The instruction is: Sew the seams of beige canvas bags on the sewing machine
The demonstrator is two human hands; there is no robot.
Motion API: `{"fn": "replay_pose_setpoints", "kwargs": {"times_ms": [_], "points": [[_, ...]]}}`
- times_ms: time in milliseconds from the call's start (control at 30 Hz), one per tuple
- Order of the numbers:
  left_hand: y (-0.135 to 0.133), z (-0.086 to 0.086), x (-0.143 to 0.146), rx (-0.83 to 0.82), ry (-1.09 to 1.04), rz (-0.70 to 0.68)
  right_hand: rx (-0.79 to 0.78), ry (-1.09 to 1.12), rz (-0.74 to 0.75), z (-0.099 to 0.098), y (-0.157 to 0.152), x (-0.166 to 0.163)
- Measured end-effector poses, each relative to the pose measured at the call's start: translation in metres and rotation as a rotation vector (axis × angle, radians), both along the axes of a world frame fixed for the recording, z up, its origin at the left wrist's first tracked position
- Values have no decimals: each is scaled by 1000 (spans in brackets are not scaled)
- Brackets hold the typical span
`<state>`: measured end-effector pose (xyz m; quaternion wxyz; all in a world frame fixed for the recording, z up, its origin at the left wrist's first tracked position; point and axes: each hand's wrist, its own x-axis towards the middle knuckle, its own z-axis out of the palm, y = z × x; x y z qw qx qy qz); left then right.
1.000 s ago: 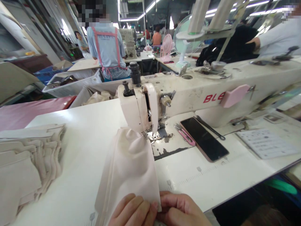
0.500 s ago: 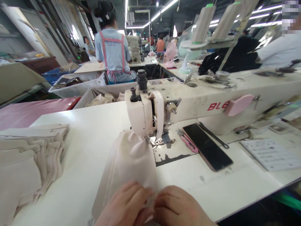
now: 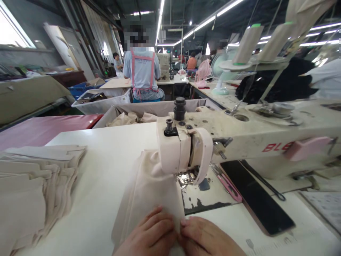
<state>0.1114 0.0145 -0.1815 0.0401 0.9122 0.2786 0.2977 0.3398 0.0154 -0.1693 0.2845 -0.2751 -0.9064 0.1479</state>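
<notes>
Red letters [image 3: 278, 147] reading "BLE" mark the sewing machine [image 3: 245, 140], running up to a pink block [image 3: 309, 148]. The left hand [image 3: 153, 231] and right hand [image 3: 207, 236] pinch the beige fabric [image 3: 157, 192] along its edge.

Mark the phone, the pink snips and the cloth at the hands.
Phone [image 3: 257, 197], head view: middle of the screen.
Pink snips [image 3: 228, 185], head view: the pink handle.
Cloth [image 3: 157, 193], head view: its upper surface.

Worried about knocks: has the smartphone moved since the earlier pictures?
No; against the sewing machine, the smartphone keeps its place beside the pink thread snips.
</notes>
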Motion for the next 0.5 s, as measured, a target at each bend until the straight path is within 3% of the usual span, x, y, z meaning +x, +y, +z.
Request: {"fn": "replay_pose_setpoints", "kwargs": {"times_ms": [167,367,500], "points": [[20,10,0,14,-97,23,138,-40,86,11,21,4],[40,34,-5,-86,2,19,155,-45,71,20,41,3],[56,39,-7,-157,99,-49,220,-118,6,17,44,3]]}}
